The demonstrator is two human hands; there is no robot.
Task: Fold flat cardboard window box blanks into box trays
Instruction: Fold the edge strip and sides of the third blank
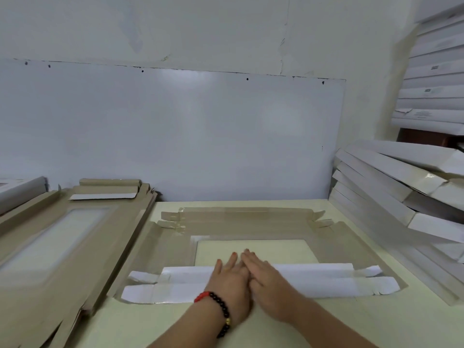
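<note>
Blank [251,224] flap w/ flat fingers [232,262] atop

Small printed labels on the stacked white boxes [431,79] at right are too blurred to read.

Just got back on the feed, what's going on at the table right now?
A person is folding a flat brown cardboard window box blank on the pale yellow table. The near flap, white side up, is folded over, and the left hand and right hand press it flat with straight fingers. The far flaps lie unfolded. More brown blanks are stacked to the left, white folded boxes to the right.
</note>
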